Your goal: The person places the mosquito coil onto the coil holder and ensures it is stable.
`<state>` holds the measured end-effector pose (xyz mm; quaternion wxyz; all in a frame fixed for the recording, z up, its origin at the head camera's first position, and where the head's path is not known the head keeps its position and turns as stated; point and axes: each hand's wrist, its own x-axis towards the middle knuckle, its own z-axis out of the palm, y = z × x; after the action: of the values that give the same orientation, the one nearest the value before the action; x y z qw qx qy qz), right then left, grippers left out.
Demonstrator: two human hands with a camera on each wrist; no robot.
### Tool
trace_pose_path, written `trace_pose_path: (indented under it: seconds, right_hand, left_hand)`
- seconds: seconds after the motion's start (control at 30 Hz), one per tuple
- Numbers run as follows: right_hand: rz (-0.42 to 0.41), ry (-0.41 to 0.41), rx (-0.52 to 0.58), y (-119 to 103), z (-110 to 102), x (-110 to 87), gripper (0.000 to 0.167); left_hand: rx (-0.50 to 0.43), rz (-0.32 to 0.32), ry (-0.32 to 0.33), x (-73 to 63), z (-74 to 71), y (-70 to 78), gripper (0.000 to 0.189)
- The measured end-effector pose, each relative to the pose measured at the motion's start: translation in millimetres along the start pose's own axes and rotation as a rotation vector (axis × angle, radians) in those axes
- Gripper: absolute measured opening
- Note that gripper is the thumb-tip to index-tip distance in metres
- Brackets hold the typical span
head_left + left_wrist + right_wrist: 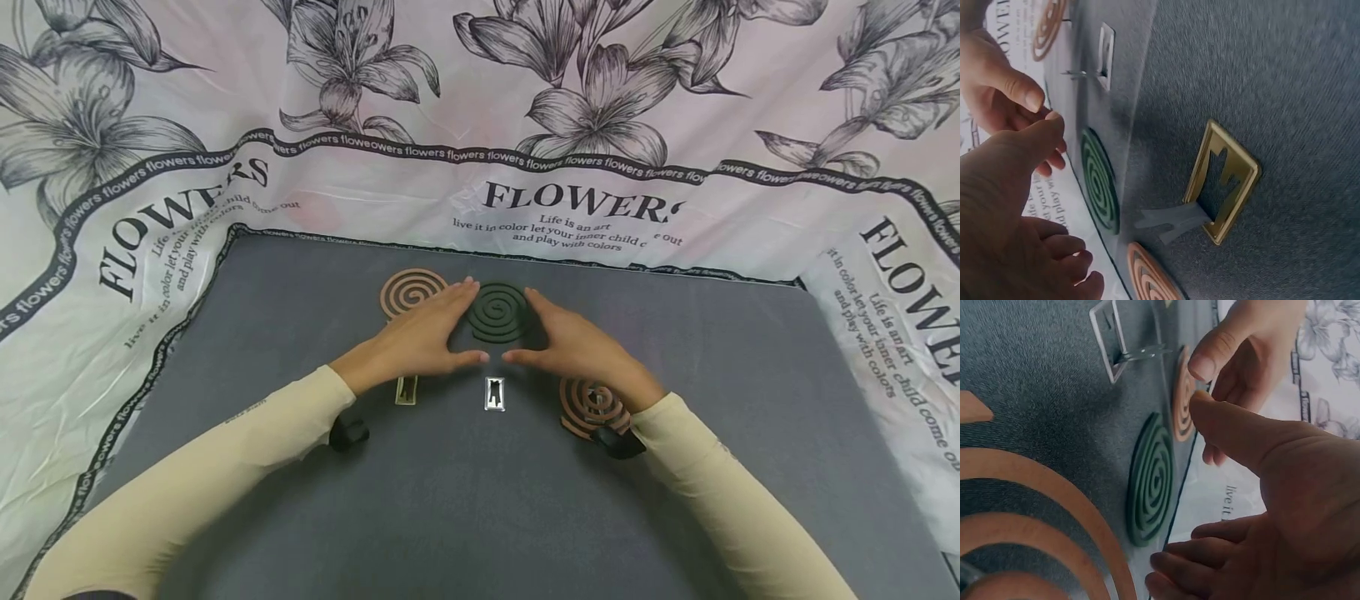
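Note:
A green mosquito coil (497,312) lies flat on the grey table between the two hands. My left hand (416,340) is at its left side, fingers extended and thumb pointing inward. On the opposite side, my right hand (583,343) mirrors it, fingers fairly straight. The thumb tips come close together in front of the coil, and neither hand grips anything. In the left wrist view a gold metal coil stand (1238,207) has a prong bent up from its plate. A silver stand (1097,337) of the same kind lies near the thumbs.
One brown coil (411,283) lies at the back left, partly behind the left hand. Another brown coil (573,412) sits under the right wrist, partly hidden. A flower-printed cloth (375,187) rises along the table's back and sides. Black wrist gear (617,443) hangs below the right sleeve.

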<state>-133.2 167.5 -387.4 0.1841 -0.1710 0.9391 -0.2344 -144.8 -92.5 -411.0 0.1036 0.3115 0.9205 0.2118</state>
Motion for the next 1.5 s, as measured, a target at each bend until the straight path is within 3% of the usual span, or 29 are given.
trace_pose_path:
  seconds: [0.2,0.4,0.77,1.07,1.5]
  right_hand:
    - [0.006,-0.034,-0.023,-0.9,3.3,10.0,0.116]
    - [0.039,-0.053,-0.035,-3.5,4.2,15.1,0.115]
    - [0.044,-0.047,-0.039,-0.3,0.7,23.6,0.113]
    - [0.016,-0.034,-0.059,2.4,-1.3,35.7,0.111]
    - [0.010,0.019,-0.191,-2.8,-0.9,42.4,0.112]
  left_hand:
    - [0.040,-0.034,-0.083,15.7,4.7,-2.8,0.108]
    - [0.053,-0.062,-0.152,23.2,4.0,-2.8,0.109]
    - [0.081,-0.064,-0.166,35.2,3.9,-5.1,0.107]
    - [0.074,-0.107,-0.200,42.8,-2.0,-4.8,0.105]
    - [0.092,-0.106,-0.193,50.2,-1.5,1.1,0.103]
